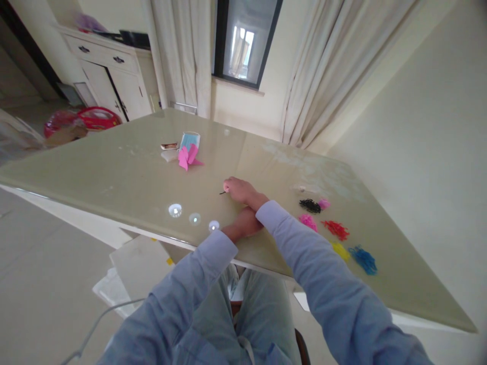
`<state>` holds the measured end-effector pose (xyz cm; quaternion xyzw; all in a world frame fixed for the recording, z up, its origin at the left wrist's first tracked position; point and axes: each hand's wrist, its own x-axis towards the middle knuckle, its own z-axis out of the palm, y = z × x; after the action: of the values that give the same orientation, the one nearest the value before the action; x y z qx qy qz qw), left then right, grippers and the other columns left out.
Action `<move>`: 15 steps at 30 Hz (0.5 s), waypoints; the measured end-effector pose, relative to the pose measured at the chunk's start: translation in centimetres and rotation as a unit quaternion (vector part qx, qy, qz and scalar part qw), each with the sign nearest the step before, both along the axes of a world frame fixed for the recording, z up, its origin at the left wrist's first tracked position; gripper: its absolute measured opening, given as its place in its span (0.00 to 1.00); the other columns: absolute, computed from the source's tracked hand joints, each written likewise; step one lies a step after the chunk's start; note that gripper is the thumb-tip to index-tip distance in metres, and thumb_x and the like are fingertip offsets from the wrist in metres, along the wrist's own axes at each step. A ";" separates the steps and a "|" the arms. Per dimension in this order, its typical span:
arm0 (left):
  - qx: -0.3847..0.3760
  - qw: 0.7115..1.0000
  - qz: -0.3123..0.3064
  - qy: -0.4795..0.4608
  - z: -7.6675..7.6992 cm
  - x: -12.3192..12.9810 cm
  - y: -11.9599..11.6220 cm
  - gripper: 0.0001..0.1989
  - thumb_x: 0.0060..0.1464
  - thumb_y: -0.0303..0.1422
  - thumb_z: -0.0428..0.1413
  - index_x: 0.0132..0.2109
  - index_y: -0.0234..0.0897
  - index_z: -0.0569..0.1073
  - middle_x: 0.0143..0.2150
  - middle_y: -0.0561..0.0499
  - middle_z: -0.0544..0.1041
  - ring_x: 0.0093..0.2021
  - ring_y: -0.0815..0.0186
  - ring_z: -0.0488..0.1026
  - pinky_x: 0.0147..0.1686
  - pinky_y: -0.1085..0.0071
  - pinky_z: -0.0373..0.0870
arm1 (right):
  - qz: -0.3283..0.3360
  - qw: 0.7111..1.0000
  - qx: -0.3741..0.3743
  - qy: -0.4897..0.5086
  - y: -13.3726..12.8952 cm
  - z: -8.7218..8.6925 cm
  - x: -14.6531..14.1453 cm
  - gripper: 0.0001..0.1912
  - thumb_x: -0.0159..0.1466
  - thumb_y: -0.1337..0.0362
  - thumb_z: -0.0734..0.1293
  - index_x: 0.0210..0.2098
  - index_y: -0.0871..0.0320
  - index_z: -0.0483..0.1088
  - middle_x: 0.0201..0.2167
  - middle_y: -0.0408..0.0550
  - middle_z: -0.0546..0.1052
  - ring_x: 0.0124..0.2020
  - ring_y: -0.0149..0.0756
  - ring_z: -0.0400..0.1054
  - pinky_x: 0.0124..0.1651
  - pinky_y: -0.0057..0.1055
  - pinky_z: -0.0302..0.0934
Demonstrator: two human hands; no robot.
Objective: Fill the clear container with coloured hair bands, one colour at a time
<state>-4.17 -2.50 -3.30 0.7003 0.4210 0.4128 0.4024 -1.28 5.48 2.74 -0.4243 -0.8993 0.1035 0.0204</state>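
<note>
My right hand (240,190) is closed just above the table, reaching across to the left. A short, thin black strand (222,192) pokes out from its fingertips. My left hand (249,222) lies under my right wrist, the forearms crossing; its fingers are hidden behind the right wrist and sleeve. To the right are small heaps of thin strands: a black pile (310,205), a pink pile (308,221), a red pile (336,229), a yellow pile (340,251) and a blue pile (364,259).
Farther left on the glossy table (125,172) lie a blue face mask (190,139), a pink folded piece (188,156) and a small brown-and-white item (169,146). Light spots reflect near the front edge. A white cabinet (110,71) and curtains (182,50) stand behind.
</note>
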 end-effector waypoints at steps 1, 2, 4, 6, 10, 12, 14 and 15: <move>0.010 1.000 -0.016 0.024 0.2 -0.1 -0.2 0.10 0.45 0.18 0.57 0.25 0.38 0.72 0.36 0.44 0.82 0.44 0.52 0.77 0.49 0.61 0.70 | -0.004 1.000 0.002 0.004 -0.2 -0.1 0.4 0.12 0.65 0.77 0.60 0.38 0.60 0.74 0.42 0.52 0.76 0.38 0.36 0.65 0.38 0.29 0.53; 0.024 0.997 -0.036 0.057 0.3 -0.2 -0.3 0.08 0.46 0.19 0.57 0.27 0.38 0.74 0.37 0.42 0.82 0.43 0.51 0.77 0.49 0.60 0.70 | -0.009 1.000 0.005 0.011 -0.3 -0.2 0.8 0.12 0.65 0.77 0.59 0.39 0.61 0.74 0.42 0.53 0.76 0.40 0.36 0.65 0.39 0.29 0.54; 0.048 0.989 -0.066 0.121 0.6 -0.4 -0.5 0.06 0.50 0.23 0.57 0.32 0.35 0.78 0.40 0.39 0.82 0.43 0.51 0.78 0.49 0.58 0.71 | -0.018 0.999 0.010 0.026 -0.5 -0.3 1.5 0.13 0.66 0.76 0.58 0.40 0.62 0.73 0.41 0.53 0.75 0.42 0.37 0.65 0.43 0.29 0.55; 0.064 0.980 -0.081 0.169 0.8 -0.6 -0.4 0.07 0.53 0.25 0.57 0.35 0.33 0.80 0.41 0.38 0.83 0.42 0.51 0.78 0.48 0.57 0.72 | -0.021 0.999 0.011 0.040 -0.4 -0.3 1.9 0.12 0.68 0.73 0.58 0.42 0.62 0.73 0.42 0.54 0.75 0.43 0.37 0.65 0.45 0.29 0.56; 0.087 0.963 -0.094 0.238 0.9 -0.7 -0.2 0.10 0.56 0.26 0.55 0.40 0.32 0.81 0.45 0.37 0.83 0.45 0.52 0.79 0.51 0.58 0.72 | 0.009 0.998 -0.010 0.059 0.1 -0.5 1.5 0.09 0.66 0.71 0.64 0.43 0.61 0.74 0.43 0.51 0.75 0.43 0.36 0.66 0.48 0.28 0.57; 0.093 0.957 -0.094 0.259 1.0 -0.6 -0.1 0.11 0.56 0.25 0.54 0.41 0.33 0.81 0.46 0.37 0.83 0.46 0.52 0.79 0.52 0.58 0.72 | 0.024 0.997 -0.019 0.067 0.5 -0.7 1.2 0.08 0.65 0.72 0.64 0.39 0.60 0.75 0.41 0.50 0.75 0.42 0.35 0.66 0.47 0.28 0.57; 0.096 0.953 -0.091 0.272 1.0 -0.6 0.0 0.11 0.57 0.25 0.54 0.40 0.32 0.81 0.46 0.37 0.83 0.46 0.51 0.79 0.51 0.57 0.73 | 0.031 0.996 -0.023 0.077 0.8 -0.9 0.9 0.09 0.65 0.73 0.62 0.34 0.60 0.74 0.39 0.50 0.75 0.39 0.35 0.65 0.45 0.29 0.57; 0.097 0.952 -0.088 0.275 1.0 -0.6 -0.1 0.11 0.57 0.25 0.54 0.40 0.31 0.81 0.45 0.36 0.83 0.45 0.50 0.79 0.50 0.57 0.73 | 0.032 0.996 -0.024 0.084 0.9 -1.1 0.9 0.09 0.64 0.74 0.61 0.33 0.60 0.73 0.38 0.50 0.75 0.38 0.35 0.65 0.44 0.29 0.57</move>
<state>-4.77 -2.57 -2.29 0.8568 0.4098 0.2057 0.2359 -0.41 6.39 1.66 -0.3856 -0.9048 0.1609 0.0827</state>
